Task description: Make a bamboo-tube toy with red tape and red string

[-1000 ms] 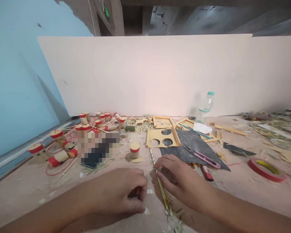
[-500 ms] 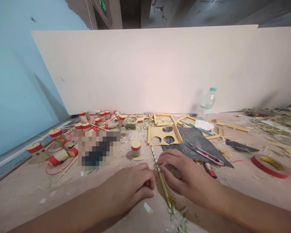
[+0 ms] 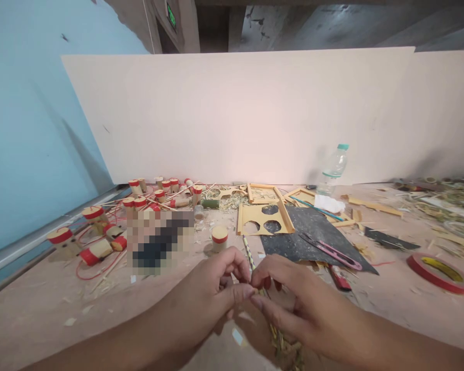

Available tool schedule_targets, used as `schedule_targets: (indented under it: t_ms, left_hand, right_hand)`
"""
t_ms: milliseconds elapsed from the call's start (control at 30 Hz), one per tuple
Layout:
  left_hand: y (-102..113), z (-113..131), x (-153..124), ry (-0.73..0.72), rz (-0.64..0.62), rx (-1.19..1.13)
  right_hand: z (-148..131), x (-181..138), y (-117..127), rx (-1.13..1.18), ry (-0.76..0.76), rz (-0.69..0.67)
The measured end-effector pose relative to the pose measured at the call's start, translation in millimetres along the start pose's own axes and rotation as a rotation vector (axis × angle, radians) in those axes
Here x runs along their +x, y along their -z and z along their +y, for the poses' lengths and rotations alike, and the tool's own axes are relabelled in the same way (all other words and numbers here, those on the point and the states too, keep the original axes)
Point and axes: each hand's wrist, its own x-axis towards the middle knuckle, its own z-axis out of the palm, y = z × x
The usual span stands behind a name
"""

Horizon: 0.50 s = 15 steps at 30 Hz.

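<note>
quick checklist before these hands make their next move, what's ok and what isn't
1. Fingertips brought together: ok, left hand and right hand meet at the fingertips.
2. Something small pinched between them: cannot tell, the fingers hide it.
3. Striped stick fully visible: not ok, the hands cover part of it.
4. Pink cutter away from the hands: ok, lying on the black sheet.
5. Cutter blade retracted: cannot tell, too small to judge.
6. Red-topped cylinder upright: ok, standing just beyond the left hand.
</note>
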Motion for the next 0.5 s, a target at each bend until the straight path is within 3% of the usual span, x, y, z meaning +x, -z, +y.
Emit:
schedule_targets:
  t_ms: [133,400,500]
  left_hand:
    - [-0.4,-2.0,0.8,-0.004,0.0,-0.101]
    - [2.4,-2.9,-1.7,-0.072,-0.002,0.171]
    - [15.7,5.4,3.5,-0.104,0.165,0.251]
  right_hand:
    - [-2.2,0.9,-0.6,0.031,-0.062,-0.026]
    - [2.0,5.9,-1.3,0.451,-0.234,-0.075]
    - [6.5,7.6,-1.2,0.531,-0.26,-0.026]
